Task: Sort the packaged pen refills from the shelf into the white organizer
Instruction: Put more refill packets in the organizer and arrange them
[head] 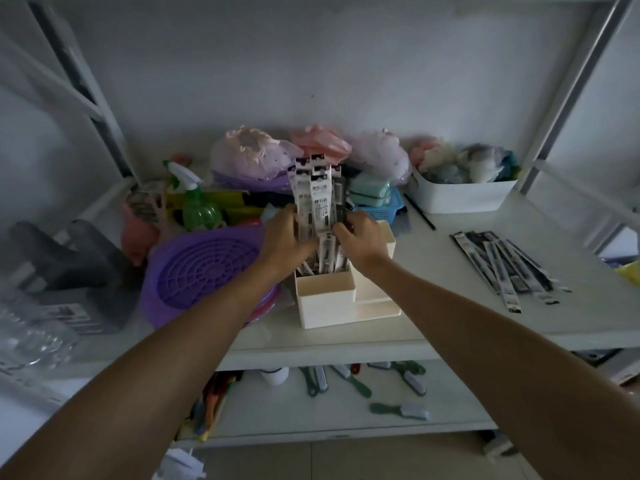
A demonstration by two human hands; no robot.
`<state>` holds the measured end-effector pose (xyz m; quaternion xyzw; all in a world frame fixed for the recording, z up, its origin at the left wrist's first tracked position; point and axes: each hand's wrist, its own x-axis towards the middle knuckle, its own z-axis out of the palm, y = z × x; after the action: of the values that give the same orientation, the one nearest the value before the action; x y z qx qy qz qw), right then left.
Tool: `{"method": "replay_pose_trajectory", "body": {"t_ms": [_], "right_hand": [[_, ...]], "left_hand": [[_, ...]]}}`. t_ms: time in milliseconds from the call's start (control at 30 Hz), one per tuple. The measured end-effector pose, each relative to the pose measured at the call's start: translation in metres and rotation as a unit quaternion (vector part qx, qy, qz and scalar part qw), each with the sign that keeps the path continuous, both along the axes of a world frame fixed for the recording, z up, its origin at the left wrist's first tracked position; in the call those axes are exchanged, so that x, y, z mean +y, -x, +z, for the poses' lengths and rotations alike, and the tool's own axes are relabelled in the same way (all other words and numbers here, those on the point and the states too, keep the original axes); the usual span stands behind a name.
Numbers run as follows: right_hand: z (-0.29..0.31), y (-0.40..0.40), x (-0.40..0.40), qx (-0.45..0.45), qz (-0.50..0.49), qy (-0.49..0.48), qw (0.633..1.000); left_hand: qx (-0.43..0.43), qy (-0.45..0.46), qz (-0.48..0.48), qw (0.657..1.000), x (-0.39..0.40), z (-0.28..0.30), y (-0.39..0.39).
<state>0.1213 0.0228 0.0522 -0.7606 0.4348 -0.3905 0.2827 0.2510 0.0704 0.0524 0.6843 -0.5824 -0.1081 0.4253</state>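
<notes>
both hands were closed around a bunch of refill packs point(317, 195) that stood upright in the tall back compartment of the white organizer point(329, 299) on the shelf point(450, 320). the left hand point(284, 237) gripped the bunch from the left side, the right hand point(360, 240) from the right, fingers wrapped round it. the organizer's lower front compartment looked empty. more loose packs point(505, 265) lay flat on the shelf well to the right. a purple basket point(204, 268) sat just left of the organizer.
</notes>
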Motion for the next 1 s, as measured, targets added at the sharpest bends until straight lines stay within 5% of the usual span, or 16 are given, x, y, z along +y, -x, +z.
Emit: {"method": "replay_pose_trajectory", "body": {"t_ms": [333,567,800,900,1000], "right_hand": [[0.009,0.0,-0.006,0.063,-0.071,0.072,0.993],[0.0,0.008,-0.005,0.186,-0.055,0.035,0.98],[0.02,-0.01,-0.003,-0.043,-0.012,0.064,0.997],[0.02,-0.023,-0.008,0.09,0.019,0.077,0.993],[0.009,-0.025,-0.009,0.2,0.019,0.129,0.971]], "left_hand": [[0.072,0.034,0.032,0.996,-0.007,0.01,0.007],[-0.011,-0.018,0.038,0.999,-0.017,0.005,0.018],[-0.134,0.025,-0.002,0.991,-0.016,-0.014,0.019],[-0.252,0.073,0.028,0.965,-0.012,-0.02,0.014],[-0.211,0.138,0.072,0.965,0.0,-0.016,-0.002]]}}
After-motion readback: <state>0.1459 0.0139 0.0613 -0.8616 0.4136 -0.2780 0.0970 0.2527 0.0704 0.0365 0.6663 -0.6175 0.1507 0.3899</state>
